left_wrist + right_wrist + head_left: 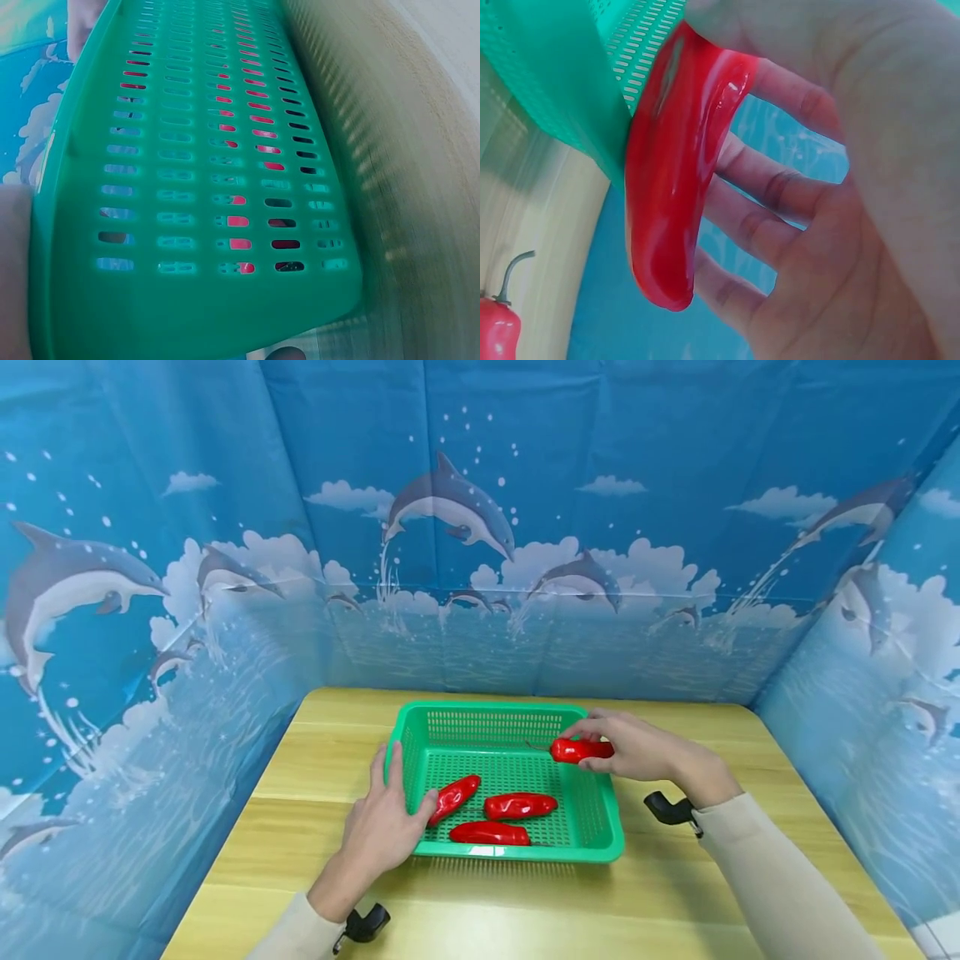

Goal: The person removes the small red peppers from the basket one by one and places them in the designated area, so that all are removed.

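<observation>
My right hand [637, 745] holds a red chili pepper [576, 751] above the right end of a green plastic basket [600, 858]. Its thin stem points left, over the basket. In the right wrist view this chili pepper [679, 172] is pinched near one end, its tapered end free. My left hand [386, 818] grips the basket's left rim, thumb over the inner side; some of its fingers are hidden in the left wrist view. Inside the basket lie a slanted chili pepper [454, 798], another chili pepper [521, 806] and a third chili pepper [490, 833] by the front wall.
A wooden table [517, 910] carries the basket. In the right wrist view another chili pepper [496, 330] with a curved stem lies on the table beyond the basket. A blue dolphin-print curtain [480, 635] encloses the back and sides. Both wrists wear black mounts.
</observation>
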A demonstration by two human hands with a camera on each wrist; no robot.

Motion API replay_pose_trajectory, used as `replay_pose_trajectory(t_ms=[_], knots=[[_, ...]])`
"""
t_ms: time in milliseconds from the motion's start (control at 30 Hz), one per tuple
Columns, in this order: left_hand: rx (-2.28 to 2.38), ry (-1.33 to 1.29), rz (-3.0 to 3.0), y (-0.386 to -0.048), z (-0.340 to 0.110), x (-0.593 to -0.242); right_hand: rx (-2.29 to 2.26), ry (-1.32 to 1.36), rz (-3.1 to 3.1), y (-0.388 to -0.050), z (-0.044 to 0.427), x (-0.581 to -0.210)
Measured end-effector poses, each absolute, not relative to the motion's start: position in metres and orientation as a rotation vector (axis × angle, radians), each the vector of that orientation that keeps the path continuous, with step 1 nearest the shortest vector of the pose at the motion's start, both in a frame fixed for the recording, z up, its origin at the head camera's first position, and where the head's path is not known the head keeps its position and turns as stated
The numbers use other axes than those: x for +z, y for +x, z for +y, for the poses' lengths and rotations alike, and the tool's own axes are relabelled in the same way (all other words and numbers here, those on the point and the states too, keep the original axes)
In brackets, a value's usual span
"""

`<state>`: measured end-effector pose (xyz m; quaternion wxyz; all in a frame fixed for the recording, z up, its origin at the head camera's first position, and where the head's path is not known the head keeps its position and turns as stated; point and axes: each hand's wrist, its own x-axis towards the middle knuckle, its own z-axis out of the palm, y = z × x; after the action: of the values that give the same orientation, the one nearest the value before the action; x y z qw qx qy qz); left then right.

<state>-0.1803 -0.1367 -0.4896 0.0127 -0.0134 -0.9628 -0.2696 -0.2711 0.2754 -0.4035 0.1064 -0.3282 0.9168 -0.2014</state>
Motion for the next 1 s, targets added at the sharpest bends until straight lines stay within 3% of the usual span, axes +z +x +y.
replay_pose_trajectory(t_ms=[1000], knots=[[-0.833,-0.037,-3.018,-0.181,-0.136,-0.490,-0.622,-0.835,2.764,-0.261,0.304,-0.408]])
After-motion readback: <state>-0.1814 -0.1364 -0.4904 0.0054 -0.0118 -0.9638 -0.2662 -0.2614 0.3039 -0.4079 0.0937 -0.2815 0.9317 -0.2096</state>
